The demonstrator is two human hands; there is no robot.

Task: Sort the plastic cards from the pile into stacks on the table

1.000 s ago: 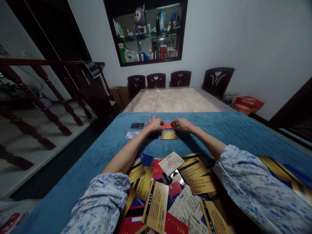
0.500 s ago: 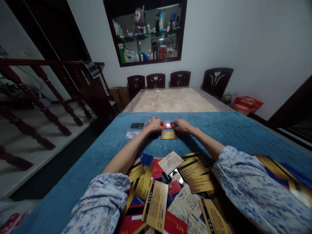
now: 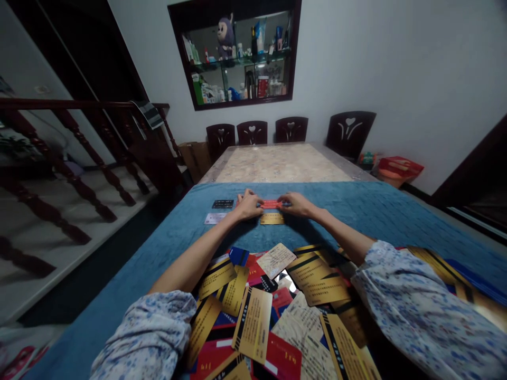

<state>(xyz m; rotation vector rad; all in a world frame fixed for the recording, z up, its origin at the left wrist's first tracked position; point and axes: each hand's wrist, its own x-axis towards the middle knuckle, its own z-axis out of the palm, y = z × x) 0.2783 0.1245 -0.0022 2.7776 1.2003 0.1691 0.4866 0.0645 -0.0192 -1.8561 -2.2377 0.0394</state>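
A red card (image 3: 271, 204) lies on the blue cloth (image 3: 336, 227), with a hand at each short end. At its left edge, my left hand (image 3: 249, 205) has its fingers closed in a pinch. The right edge is pinched by my right hand (image 3: 296, 205). Just below sits a gold card (image 3: 272, 219). Left of my left hand are a black card (image 3: 223, 203) and a whitish card (image 3: 215, 218) under it. A sliver of red beside my left fingers is mostly hidden.
A loose heap of gold, red, blue and beige cards (image 3: 253, 322) spreads between my forearms. More gold and blue cards (image 3: 439, 269) lie beyond my right sleeve. Several dark chairs (image 3: 252, 132) line the far side; a wooden railing (image 3: 79, 158) runs at left.
The red card's bright glare has gone, and its face shows plainly. Both hands stay at its ends. My forearms and the view have shifted slightly.
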